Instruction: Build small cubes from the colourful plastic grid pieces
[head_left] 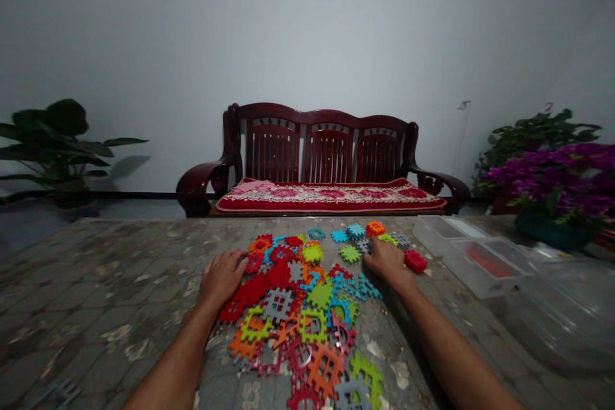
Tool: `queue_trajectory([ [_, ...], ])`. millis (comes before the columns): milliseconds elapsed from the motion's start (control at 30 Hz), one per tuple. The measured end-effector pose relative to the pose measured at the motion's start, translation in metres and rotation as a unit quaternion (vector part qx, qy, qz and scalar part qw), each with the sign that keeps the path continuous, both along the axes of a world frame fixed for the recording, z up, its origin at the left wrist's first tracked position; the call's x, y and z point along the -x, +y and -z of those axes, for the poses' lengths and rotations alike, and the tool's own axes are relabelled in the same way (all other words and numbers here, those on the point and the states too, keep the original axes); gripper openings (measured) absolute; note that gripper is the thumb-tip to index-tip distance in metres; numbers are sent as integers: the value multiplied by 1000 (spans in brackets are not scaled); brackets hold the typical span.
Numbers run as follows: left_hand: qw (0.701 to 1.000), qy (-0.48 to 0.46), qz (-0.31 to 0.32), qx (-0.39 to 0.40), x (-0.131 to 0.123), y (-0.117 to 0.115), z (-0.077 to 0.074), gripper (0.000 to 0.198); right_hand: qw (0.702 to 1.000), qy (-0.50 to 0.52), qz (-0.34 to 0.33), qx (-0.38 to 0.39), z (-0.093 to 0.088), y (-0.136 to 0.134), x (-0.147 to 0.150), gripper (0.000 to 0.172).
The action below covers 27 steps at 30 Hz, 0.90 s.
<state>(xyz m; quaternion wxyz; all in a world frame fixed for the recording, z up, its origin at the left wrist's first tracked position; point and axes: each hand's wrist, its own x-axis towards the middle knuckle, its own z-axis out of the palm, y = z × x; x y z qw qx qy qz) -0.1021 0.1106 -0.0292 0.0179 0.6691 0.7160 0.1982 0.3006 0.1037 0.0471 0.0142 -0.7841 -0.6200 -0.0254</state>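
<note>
A spread of colourful interlocking plastic tiles (pixel 319 295) with toothed edges, in red, orange, green, blue and grey, lies on the table between my arms. My left hand (pixel 223 275) rests at the pile's left edge, fingers loosely stretched out against red tiles (pixel 254 290). On the other side, my right hand (pixel 387 261) is bent down with its fingers curled by a grey tile (pixel 364 246). What lies under those fingers is hidden. Around that hand are a green tile (pixel 350 254), a blue stack (pixel 355 231), an orange stack (pixel 375 229) and a red stack (pixel 415 261).
Clear plastic boxes (pixel 485 266) stand on the right of the patterned table (pixel 120 295), one with something red inside. Beside them are a transparent lid or container (pixel 571 307) and a pot of purple flowers (pixel 562 179). A wooden bench (pixel 321 141) stands behind the table.
</note>
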Motion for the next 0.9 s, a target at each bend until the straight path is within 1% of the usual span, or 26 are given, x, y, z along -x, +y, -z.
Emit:
queue_trajectory([
  [300, 1000, 0, -1, 3, -3, -2, -5, 43, 1000, 15, 0, -9, 5, 2, -4, 45],
  [500, 1000, 4, 1, 3, -1, -1, -3, 45, 1000, 17, -2, 2, -1, -3, -2, 48],
  [633, 1000, 1, 0, 3, -1, 0, -2, 44, 998, 46, -11, -33, -3, -8, -13, 47],
  [733, 1000, 1, 2, 0, -1, 1, -3, 44, 994, 89, -2, -63, -1, -16, -28, 47],
  [833, 1000, 5, 0, -2, -2, 1, -4, 44, 991, 118, 20, -66, 6, -30, -39, 46],
  [900, 1000, 4, -1, 1, -2, 1, -4, 46, 991, 114, 23, -62, 12, -41, -42, 47],
])
